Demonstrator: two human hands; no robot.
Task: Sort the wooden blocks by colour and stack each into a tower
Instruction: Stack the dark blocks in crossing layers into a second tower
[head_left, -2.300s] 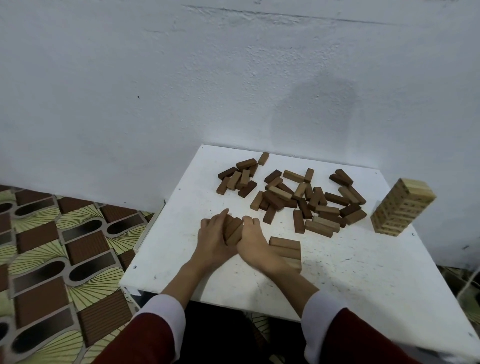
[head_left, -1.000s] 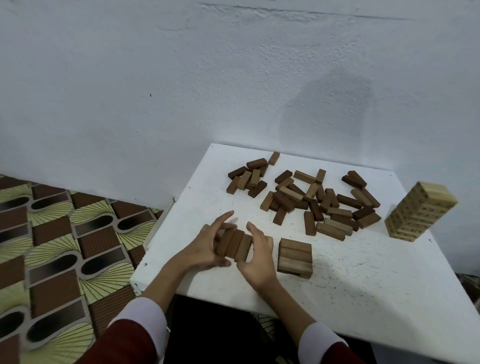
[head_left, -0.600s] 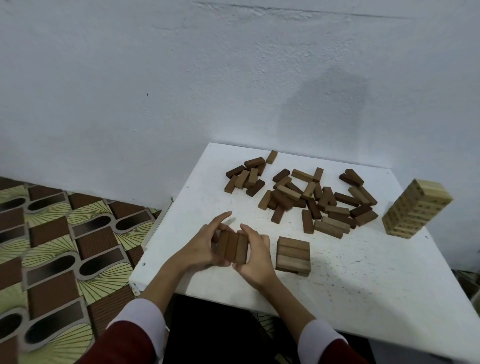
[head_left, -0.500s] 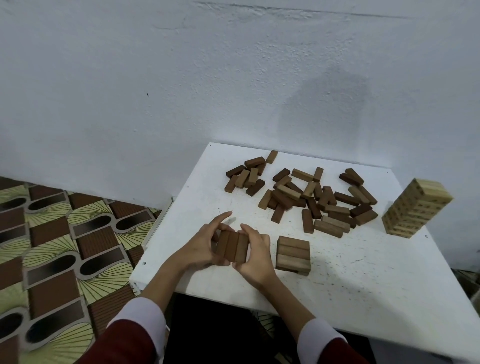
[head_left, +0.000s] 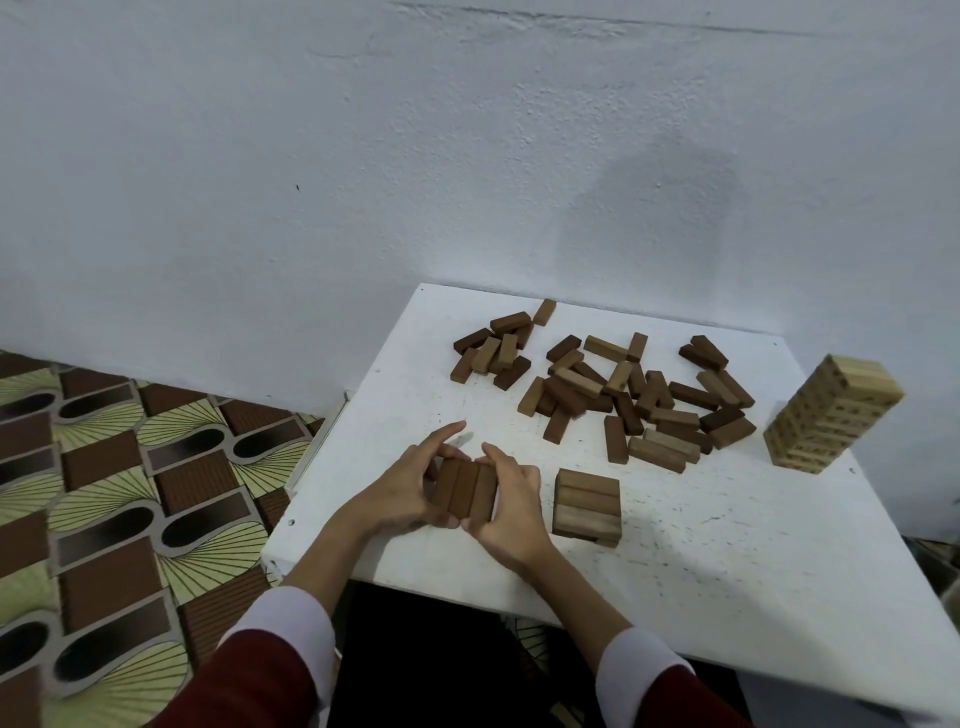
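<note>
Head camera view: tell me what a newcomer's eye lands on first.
First, the two hands at the table's near left: the left hand and right hand squeeze a row of three dark blocks between them. Just right of them sits a short stack of mid-brown blocks. Behind lies a loose scatter of blocks, and a pale tower stands at the white table's right edge.

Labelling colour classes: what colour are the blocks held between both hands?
Dark brown blocks, head view.

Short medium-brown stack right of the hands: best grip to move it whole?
Squeeze the short stack low on two opposite side faces, coming from above. Its layers look loose and crossed, so a grip on the top row alone would probably leave the lower blocks on the table.
</note>
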